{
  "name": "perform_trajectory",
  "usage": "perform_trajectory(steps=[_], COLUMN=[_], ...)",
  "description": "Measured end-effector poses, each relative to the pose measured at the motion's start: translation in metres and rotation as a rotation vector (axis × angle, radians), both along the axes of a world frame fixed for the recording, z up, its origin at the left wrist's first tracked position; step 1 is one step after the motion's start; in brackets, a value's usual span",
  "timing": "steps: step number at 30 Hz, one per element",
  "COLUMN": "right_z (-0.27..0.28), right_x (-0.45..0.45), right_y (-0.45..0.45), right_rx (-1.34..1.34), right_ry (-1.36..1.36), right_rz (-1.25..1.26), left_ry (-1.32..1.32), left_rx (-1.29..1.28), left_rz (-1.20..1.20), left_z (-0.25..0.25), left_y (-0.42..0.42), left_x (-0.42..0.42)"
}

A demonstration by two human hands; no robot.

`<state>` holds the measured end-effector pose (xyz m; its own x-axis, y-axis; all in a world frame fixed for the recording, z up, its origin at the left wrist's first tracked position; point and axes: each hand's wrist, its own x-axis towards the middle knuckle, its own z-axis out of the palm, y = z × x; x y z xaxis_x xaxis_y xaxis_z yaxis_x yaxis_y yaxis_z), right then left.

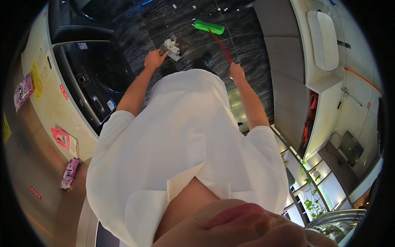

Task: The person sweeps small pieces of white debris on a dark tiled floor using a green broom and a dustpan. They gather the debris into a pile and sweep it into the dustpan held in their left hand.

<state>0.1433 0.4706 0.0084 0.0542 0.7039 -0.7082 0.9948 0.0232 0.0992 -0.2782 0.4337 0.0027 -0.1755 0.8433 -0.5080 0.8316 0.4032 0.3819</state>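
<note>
My left hand [154,59] grips the short handle of a dustpan [183,46], held low over the dark tiled floor. White crumpled scraps [171,45] are heaped in the pan. My right hand [237,72] is closed around the red stick of a broom [222,46], partly blurred. The broom's green head [209,27] rests on the floor, ahead and to the right of the dustpan. Beyond it, several small white scraps [219,9] lie scattered on the tiles.
Black front-loading washing machines [101,68] line the left side beneath a pale counter [43,77] carrying plastic packets [24,91]. Grey cabinets [282,55] border the floor on the right, with a white padded case [322,40] above. Behind me, shelves hold a trailing plant [311,200].
</note>
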Motion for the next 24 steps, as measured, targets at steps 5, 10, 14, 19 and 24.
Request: perform_trajectory(steps=[5, 10, 14, 19, 24], right_z=[0.053, 0.056, 0.037, 0.001, 0.011], right_x=[0.028, 0.068, 0.061, 0.047, 0.033], right_y=[0.036, 0.082, 0.118, 0.159, 0.163], right_rx=[-0.038, -0.065, -0.07, 0.047, -0.118], right_ry=[0.064, 0.18, 0.214, 0.192, 0.124], right_rz=[-0.038, -0.079, -0.131, 0.079, 0.145], left_ry=[0.041, 0.085, 0.131, 0.174, 0.219], left_rx=[0.03, -0.055, -0.133, -0.086, -0.162], left_rz=[0.039, 0.086, 0.116, 0.156, 0.178], left_z=[-0.011, -0.009, -0.009, -0.014, -0.02], left_y=[0.019, 0.038, 0.039, 0.035, 0.032], left_x=[0.019, 0.029, 0.033, 0.039, 0.045])
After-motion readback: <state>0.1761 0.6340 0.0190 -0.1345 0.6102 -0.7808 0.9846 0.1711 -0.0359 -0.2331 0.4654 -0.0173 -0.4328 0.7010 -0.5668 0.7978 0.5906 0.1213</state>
